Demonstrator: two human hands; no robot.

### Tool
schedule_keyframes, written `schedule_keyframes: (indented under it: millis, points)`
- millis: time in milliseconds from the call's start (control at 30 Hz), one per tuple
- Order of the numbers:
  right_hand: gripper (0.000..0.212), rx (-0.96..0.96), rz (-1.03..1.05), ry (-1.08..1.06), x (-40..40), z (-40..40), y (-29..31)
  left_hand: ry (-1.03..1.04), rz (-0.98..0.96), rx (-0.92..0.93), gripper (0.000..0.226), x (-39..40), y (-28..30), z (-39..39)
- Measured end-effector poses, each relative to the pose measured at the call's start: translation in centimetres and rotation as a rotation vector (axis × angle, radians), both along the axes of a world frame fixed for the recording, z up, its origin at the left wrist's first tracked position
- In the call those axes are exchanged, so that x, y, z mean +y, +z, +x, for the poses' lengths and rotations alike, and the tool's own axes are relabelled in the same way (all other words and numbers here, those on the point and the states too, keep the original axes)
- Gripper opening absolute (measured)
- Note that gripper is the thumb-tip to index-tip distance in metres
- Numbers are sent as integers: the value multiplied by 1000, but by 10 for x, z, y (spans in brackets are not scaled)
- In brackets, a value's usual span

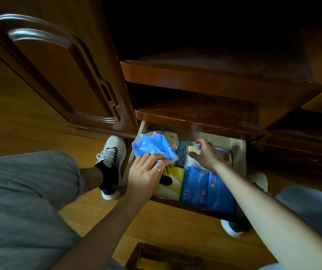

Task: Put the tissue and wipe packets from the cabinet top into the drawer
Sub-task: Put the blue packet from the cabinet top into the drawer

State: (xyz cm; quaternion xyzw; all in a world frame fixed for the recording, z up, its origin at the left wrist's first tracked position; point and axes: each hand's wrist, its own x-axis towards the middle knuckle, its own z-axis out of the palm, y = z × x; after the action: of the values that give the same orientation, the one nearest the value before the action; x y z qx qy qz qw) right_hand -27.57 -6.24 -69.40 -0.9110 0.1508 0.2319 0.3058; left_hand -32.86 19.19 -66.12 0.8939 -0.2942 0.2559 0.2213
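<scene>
Left hand [146, 173]: grips a blue packet [152, 146] at the drawer's [239, 152] far left.
Right hand [206, 153]: fingers loosely spread over far-right packets [183, 154], holding nothing.
Near side: yellow packet [172, 179], large blue packet [206, 189].

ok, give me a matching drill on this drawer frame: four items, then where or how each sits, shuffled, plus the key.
Items
1. crinkled blue plastic packet
2. yellow packet
3. flat blue packet with white dots
4. right hand

States
A. near right of the open wooden drawer
B. gripped by the left hand
C. reaching into the drawer's back
D. near left, partly under the left hand

Pairs: 1-B, 2-D, 3-A, 4-C
</scene>
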Motion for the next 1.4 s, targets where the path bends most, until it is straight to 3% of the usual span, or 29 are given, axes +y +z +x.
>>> schedule_keyframes:
  millis: [67, 133, 233, 333, 400, 467, 533, 633, 700, 733, 867, 967, 1067, 1133, 1300, 1400]
  points:
    - [73, 212, 600, -118, 28, 1, 26, -49, 47, -5, 16, 0, -3, 2]
    - [61, 242, 823, -43, 52, -6, 36, -108, 44, 28, 16, -1, -3, -1]
    - [39, -69, 689, -130, 67, -17, 36, -113, -179, 207, 28, -9, 4, -12]
    - [43, -187, 722, -145, 53, -18, 39, 205, -498, 397, 52, -10, 18, -10]
    - [44, -150, 743, -80, 42, -16, 49, 402, -769, 722, 67, -2, 31, 7]
    - [44, -108, 769, 2, 38, -15, 60, 391, -1056, 1161, 69, 7, 38, 25]
    - [46, -131, 817, 22, 41, -16, 67, 372, -1109, 1357, 56, 10, 38, 31]
    - [61, -119, 812, -98, 47, -17, 67, 447, -1117, 1219, 39, 9, 29, 25]
    - [85, 48, 827, -122, 46, -18, 61, 514, -1148, 1123, 29, 13, 19, 22]
    - [86, 117, 828, -102, 47, -21, 56, 553, -1130, 1113, 27, 15, 13, 21]
    - [47, 35, 670, -195, 54, -33, 24, 593, -994, 1271, 39, 15, -8, 13]
    - [34, -12, 607, -368, 47, -25, 2, 540, -868, 1116, 48, 17, -12, 17]
    - [34, 12, 634, -548, 42, -4, -8, 578, -546, 932, 40, 31, -15, 31]
    - [31, 14, 598, -579, 45, 14, -13, 601, -419, 917, 37, 37, -21, 39]
    - [32, 41, 588, -538, 67, 56, -37, 469, -281, 959, 46, 42, -38, 39]
    - [33, -25, 376, -446, 77, 77, -50, 428, -294, 944, 53, 40, -46, 34]
